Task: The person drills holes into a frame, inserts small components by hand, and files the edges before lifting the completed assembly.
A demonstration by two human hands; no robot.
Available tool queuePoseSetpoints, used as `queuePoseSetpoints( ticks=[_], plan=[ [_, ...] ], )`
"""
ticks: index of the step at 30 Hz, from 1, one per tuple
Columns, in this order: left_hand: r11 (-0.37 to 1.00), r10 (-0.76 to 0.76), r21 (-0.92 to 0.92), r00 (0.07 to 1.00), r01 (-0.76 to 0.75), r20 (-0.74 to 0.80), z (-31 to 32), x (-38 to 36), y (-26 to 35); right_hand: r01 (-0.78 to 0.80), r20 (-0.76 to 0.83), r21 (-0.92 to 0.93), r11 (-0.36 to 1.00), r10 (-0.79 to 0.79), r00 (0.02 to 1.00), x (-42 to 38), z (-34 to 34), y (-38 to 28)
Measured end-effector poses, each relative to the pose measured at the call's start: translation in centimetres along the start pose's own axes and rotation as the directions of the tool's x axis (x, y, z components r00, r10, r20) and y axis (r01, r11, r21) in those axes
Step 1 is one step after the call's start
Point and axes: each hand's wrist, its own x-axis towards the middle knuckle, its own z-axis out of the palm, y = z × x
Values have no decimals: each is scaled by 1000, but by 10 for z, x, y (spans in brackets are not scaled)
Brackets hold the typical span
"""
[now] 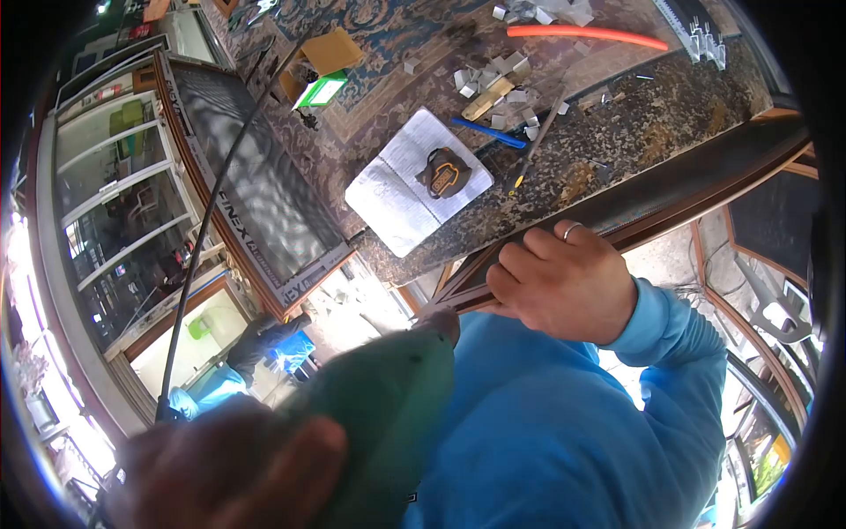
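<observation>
My left hand [238, 467], blurred and close to the camera at the lower left, is wrapped round a green power drill [374, 414]. The drill's dark front end comes up to the corner of a long brown frame bar [696, 194]. My right hand [568, 282], with a ring on one finger, is closed over that bar near the same corner, its thumb hidden beneath. Just beyond the bar, an open notebook [388, 198] lies on the worn worktop, with a black tape measure [447, 173] resting on its page.
Past the notebook are a blue pen [489, 132], a thin rod with a yellow end [538, 145], small metal pieces [515, 66] and an orange tube [586, 33]. A green-and-brown box [322, 88] sits farther back. A dark framed panel [256, 141] stands left.
</observation>
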Motion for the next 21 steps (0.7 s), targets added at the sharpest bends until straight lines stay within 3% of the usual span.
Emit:
queuePoseSetpoints(
  ticks=[2,4,8,11,13,16,21],
  plan=[
    [981,61,183,997,-68,43,4,-7,18,3,4,11,1000,-3,1000,0,-3,2],
    [964,166,221,983,-146,-78,27,-19,6,1,5,21,1000,-2,1000,-1,-5,2],
    [975,204,128,961,-182,-184,49,-43,-41,0,28,46,999,-2,1000,0,-8,5],
    [946,256,236,959,-224,-117,36,-56,-50,7,53,28,1000,-8,999,0,-10,6],
    [985,129,122,990,-121,-55,13,-37,-52,12,69,-9,1000,-11,998,2,-12,6],
    [998,62,0,996,-62,-59,2,-4,-39,1,67,-30,1000,1,998,4,-12,4],
    [945,318,56,945,-322,76,-14,23,-35,3,54,-25,1000,-2,999,3,-10,1]
  ],
)
